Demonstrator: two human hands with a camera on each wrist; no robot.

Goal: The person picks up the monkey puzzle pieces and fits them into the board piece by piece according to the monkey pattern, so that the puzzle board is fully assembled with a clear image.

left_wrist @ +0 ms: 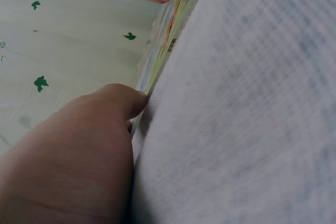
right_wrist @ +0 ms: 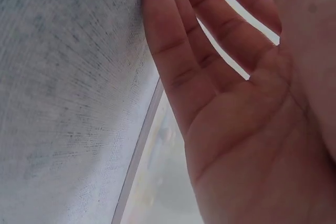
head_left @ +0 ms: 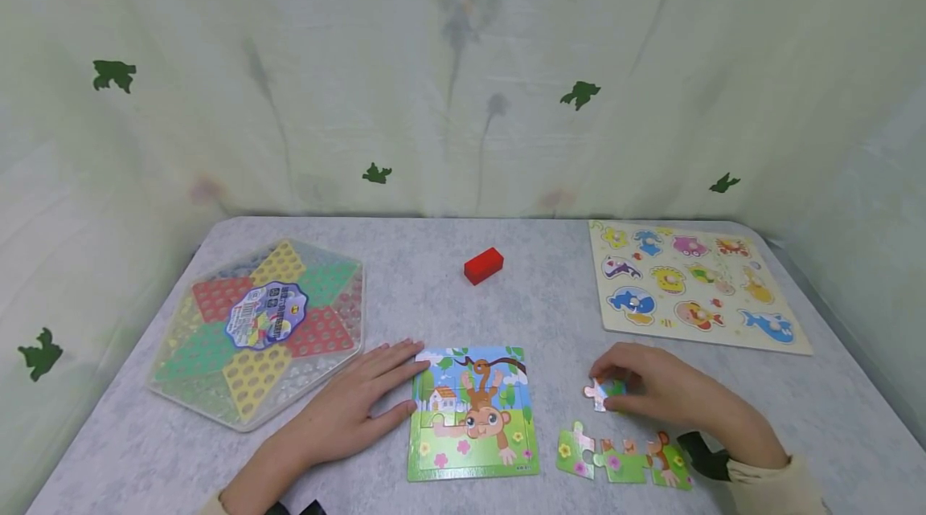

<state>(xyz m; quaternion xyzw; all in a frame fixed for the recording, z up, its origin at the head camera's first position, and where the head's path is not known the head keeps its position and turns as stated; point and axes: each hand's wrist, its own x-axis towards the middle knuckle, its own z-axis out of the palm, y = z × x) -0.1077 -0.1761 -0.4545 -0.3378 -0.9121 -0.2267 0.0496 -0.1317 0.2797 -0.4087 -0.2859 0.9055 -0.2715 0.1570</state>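
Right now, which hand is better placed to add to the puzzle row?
Likely the right hand: it pinches a piece just beyond the row, while the left hand rests beside the monkey picture.

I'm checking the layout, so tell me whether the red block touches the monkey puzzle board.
No, bare table shows between the red block and the monkey puzzle board.

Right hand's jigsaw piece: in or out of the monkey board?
Out: the right hand pinches the jigsaw piece beside the monkey board, tabletop showing between.
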